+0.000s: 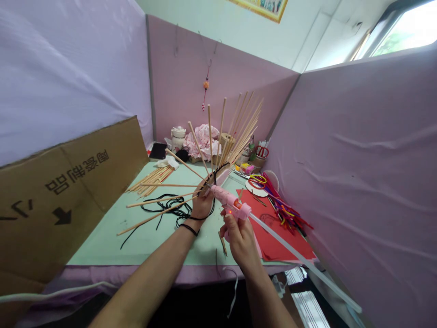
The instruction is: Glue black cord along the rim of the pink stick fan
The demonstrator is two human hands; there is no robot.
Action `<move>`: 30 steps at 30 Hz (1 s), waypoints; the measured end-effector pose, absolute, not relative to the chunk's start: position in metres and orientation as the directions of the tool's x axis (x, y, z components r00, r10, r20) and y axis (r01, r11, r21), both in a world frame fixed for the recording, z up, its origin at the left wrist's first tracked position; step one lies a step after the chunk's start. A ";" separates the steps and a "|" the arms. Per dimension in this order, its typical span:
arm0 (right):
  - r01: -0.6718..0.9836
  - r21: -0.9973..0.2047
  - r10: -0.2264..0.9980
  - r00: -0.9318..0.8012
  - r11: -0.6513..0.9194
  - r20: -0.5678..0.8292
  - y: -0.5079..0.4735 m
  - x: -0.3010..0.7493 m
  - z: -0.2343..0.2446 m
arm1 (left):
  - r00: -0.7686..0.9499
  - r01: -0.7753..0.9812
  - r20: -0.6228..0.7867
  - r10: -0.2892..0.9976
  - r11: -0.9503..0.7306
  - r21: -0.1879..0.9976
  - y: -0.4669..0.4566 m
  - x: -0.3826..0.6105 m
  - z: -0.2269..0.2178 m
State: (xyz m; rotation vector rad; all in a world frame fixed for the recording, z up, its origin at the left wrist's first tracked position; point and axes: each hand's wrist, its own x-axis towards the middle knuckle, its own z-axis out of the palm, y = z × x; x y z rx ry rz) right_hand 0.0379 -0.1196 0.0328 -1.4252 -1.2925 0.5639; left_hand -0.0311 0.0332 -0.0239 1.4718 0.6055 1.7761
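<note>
Holding pale wooden stick fan (210, 141) above mint-green tabletop (112, 246): left hand (202, 207) clasped round base, right hand (241, 239) wrapped round pink plastic glue gun (225, 197) (nozzle at base). Sticks spread; black cord (177, 206) partly slack.

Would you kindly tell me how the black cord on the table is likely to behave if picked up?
The black cord is probably floppy, as it lies in loose, irregular loops. It looks thin, so likely light. It might tug, since a strand appears to run past the left hand toward the wooden sticks.
</note>
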 end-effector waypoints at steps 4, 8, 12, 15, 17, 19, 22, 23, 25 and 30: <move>0.407 -0.896 0.905 0.291 0.178 0.312 -0.120 0.037 0.034 | -0.075 -0.236 0.621 0.781 -0.618 0.749 0.034 -0.031 -0.026; 0.416 -0.891 0.907 0.278 0.183 0.317 -0.120 0.038 0.035 | -0.076 -0.205 0.646 0.759 -0.646 0.735 0.037 -0.032 -0.029; 0.381 -0.911 0.927 0.259 0.161 0.272 -0.122 0.039 0.036 | -0.075 -0.248 0.634 0.769 -0.631 0.736 0.037 -0.032 -0.029; 0.234 -0.964 0.965 0.196 0.126 0.174 -0.126 0.040 0.038 | -0.082 -0.273 0.618 0.782 -0.614 0.740 0.036 -0.031 -0.029; 0.125 -0.987 0.980 0.161 0.097 0.117 -0.130 0.044 0.040 | -0.101 -0.269 0.603 0.792 -0.605 0.750 0.036 -0.030 -0.029; 0.108 -0.991 0.976 0.191 0.083 0.102 -0.133 0.052 0.042 | -0.134 -0.255 0.574 0.808 -0.588 0.768 0.036 -0.030 -0.027; 0.285 -0.954 0.907 0.371 0.092 0.198 -0.128 0.079 0.042 | -0.199 -0.204 0.550 0.811 -0.583 0.786 0.037 -0.029 -0.024; 0.393 -0.916 0.861 0.437 0.077 0.260 -0.124 0.092 0.040 | -0.227 -0.189 0.546 0.806 -0.586 0.788 0.039 -0.029 -0.023; 0.658 -0.752 0.766 0.505 -0.042 0.399 -0.112 0.121 0.030 | -0.274 -0.185 0.527 0.805 -0.582 0.792 0.042 -0.029 -0.023; 0.837 -0.179 0.769 0.546 -0.517 0.333 -0.079 0.184 -0.009 | -0.301 -0.250 0.455 0.838 -0.529 0.811 0.053 -0.030 -0.028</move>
